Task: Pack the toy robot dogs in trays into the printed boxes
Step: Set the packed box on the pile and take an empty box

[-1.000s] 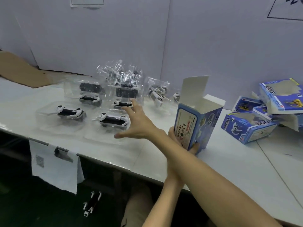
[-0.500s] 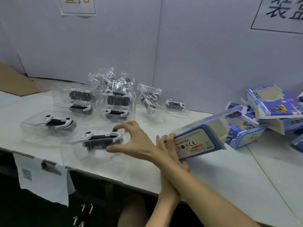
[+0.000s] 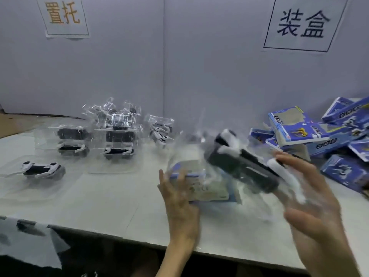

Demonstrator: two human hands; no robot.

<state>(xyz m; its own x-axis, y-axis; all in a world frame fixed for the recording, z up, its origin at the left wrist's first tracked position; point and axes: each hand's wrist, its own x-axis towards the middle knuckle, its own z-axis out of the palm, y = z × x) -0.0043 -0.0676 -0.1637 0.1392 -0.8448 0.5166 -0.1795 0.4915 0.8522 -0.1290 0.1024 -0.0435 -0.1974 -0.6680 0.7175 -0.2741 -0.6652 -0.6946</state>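
Clear tray [image 3: 259, 194] with toy dog [image 3: 243, 168] sat gripped in the right hand [image 3: 313, 200], printed box [image 3: 207, 188] in the left hand [image 3: 179, 202]; insertion looked next, needing mouth alignment

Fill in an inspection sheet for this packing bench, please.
Surface: white table, matte.
Job's things: trayed dogs stacked back left; single tray far left; printed boxes piled right; open box lying centre.
Clutter: paper sheet hanging off front edge; cardboard back left.
Hands: left hand grips the open box; right hand holds a tilted tray with a dog, just right of it; blurred.
Cables: nothing seen.
Surroundings: grey wall, two signs.
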